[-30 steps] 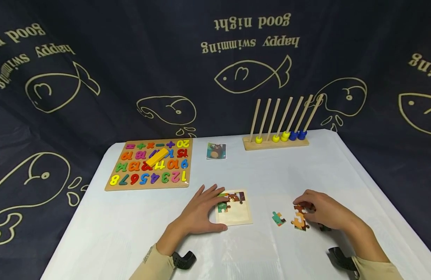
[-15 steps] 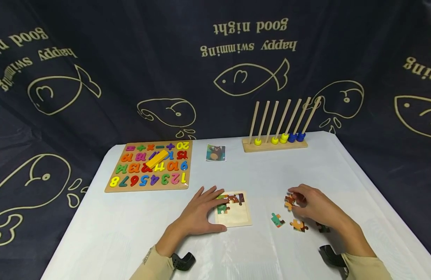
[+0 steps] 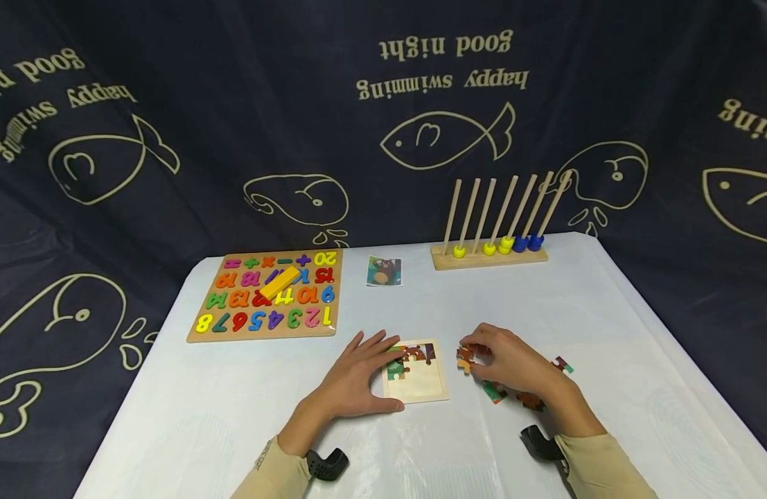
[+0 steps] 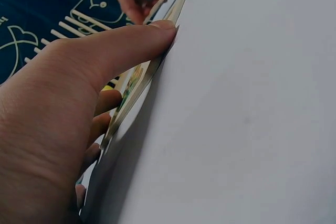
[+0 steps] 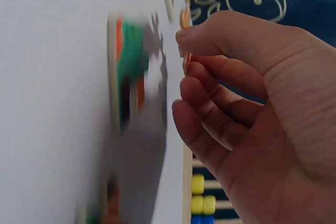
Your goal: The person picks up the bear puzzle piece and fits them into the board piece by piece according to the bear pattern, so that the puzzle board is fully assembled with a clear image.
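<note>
Shifted leftward since the earlier frame, the right hand is pinching a brown-and-orange puzzle piece just right of the tray; the left hand, fingers spread, is resting along the tray's left side, apparently steadying it.

Number board and bead rack suggest a play area

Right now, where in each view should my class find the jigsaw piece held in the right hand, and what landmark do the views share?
Head: right of centre, the jigsaw piece in the right hand.
Left wrist: near the top, just left of centre, the jigsaw piece edge-on.
Right wrist: upper centre, the jigsaw piece edge-on.
Shared landmark: the wooden bead-peg rack, only partly visible in both wrist views.
</note>
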`<act>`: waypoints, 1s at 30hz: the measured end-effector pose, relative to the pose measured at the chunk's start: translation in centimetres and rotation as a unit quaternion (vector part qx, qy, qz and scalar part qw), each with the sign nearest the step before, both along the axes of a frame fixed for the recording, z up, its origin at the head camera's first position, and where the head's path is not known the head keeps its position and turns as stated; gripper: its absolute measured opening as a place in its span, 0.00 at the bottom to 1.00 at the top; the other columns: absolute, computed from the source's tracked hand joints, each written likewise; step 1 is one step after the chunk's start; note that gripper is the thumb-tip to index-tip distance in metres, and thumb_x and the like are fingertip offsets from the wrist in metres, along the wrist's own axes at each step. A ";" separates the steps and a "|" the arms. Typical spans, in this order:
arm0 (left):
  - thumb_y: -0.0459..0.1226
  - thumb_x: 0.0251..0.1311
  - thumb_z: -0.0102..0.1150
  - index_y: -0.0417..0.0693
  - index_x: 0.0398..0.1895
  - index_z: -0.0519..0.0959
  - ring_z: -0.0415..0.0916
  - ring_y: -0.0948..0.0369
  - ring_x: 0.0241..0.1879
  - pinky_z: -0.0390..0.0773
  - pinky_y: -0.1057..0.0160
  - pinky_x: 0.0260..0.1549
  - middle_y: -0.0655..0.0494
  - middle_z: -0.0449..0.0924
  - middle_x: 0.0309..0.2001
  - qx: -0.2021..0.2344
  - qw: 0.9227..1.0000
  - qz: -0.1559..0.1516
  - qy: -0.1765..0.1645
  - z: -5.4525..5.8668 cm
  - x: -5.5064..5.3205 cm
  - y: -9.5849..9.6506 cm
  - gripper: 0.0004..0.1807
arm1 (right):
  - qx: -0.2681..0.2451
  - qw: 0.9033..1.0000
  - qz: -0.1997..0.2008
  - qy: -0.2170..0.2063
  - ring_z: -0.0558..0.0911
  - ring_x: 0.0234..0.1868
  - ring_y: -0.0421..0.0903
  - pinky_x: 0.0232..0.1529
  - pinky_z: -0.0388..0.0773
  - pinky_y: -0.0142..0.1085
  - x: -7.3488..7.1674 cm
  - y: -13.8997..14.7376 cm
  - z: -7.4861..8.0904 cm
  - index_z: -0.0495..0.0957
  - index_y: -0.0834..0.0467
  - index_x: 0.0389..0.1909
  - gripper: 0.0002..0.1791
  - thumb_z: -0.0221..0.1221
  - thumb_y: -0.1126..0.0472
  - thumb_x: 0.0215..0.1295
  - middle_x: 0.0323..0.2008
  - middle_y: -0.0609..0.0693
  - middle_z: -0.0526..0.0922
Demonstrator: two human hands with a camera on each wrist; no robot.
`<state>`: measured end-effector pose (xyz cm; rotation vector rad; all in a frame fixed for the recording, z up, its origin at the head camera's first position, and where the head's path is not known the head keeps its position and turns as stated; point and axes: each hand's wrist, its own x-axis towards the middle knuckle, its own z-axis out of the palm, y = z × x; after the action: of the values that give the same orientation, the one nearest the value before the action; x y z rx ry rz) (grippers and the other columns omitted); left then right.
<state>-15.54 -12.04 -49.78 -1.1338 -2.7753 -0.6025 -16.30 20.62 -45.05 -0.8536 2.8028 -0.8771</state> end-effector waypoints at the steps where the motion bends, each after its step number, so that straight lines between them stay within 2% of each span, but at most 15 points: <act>1: 0.74 0.44 0.55 0.58 0.66 0.71 0.47 0.54 0.72 0.43 0.45 0.69 0.60 0.57 0.72 0.000 1.000 0.000 -0.001 0.0 0.0 0.0 0.49 | 0.000 1.000 0.007 0.003 0.74 0.34 0.40 0.34 0.75 0.32 -0.1 -0.5 0.0 0.81 0.60 0.51 0.21 0.67 0.63 0.53 0.36 0.42 0.77; 11: 0.73 0.44 0.56 0.59 0.67 0.70 0.47 0.54 0.72 0.42 0.44 0.69 0.59 0.57 0.72 -0.006 1.000 -0.003 -0.004 0.0 -0.1 0.0 0.48 | 0.012 0.999 0.051 0.007 0.74 0.33 0.39 0.35 0.73 0.34 -0.6 -5.1 -0.1 0.82 0.56 0.50 0.21 0.68 0.59 0.53 0.37 0.42 0.77; 18: 0.73 0.45 0.55 0.60 0.68 0.69 0.47 0.54 0.72 0.44 0.43 0.68 0.59 0.57 0.72 -0.004 1.000 -0.006 0.002 0.1 -0.1 0.1 0.48 | 0.009 0.998 0.067 0.018 0.73 0.30 0.39 0.32 0.72 0.32 -0.7 -6.9 -0.5 0.81 0.55 0.51 0.21 0.67 0.61 0.53 0.34 0.41 0.76; 22: 0.73 0.45 0.56 0.60 0.68 0.68 0.48 0.54 0.72 0.44 0.43 0.68 0.59 0.58 0.72 -0.002 1.000 -0.006 0.003 0.1 -0.1 0.1 0.48 | 0.006 0.997 0.075 0.021 0.73 0.32 0.39 0.34 0.72 0.32 -0.8 -7.6 -0.6 0.81 0.54 0.49 0.19 0.67 0.60 0.54 0.34 0.41 0.76; 26: 0.73 0.44 0.56 0.61 0.69 0.67 0.48 0.53 0.72 0.43 0.43 0.68 0.58 0.58 0.72 -0.001 1.000 -0.007 0.003 0.2 0.0 0.1 0.49 | -0.003 0.998 0.068 0.013 0.74 0.33 0.40 0.35 0.73 0.32 -0.8 -7.8 -0.6 0.81 0.54 0.47 0.17 0.67 0.59 0.55 0.35 0.41 0.76; 30: 0.73 0.45 0.56 0.62 0.68 0.68 0.48 0.54 0.72 0.43 0.43 0.68 0.58 0.57 0.72 -0.002 1.000 -0.005 0.002 0.2 -0.1 0.0 0.48 | -0.018 0.999 0.038 0.016 0.74 0.31 0.40 0.33 0.73 0.32 -0.9 -7.6 -0.7 0.80 0.54 0.41 0.11 0.66 0.60 0.57 0.33 0.42 0.76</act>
<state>-15.62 -12.07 -49.58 -1.1493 -2.7691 -0.5954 -17.20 12.99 -45.72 -0.9809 2.7689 -0.9131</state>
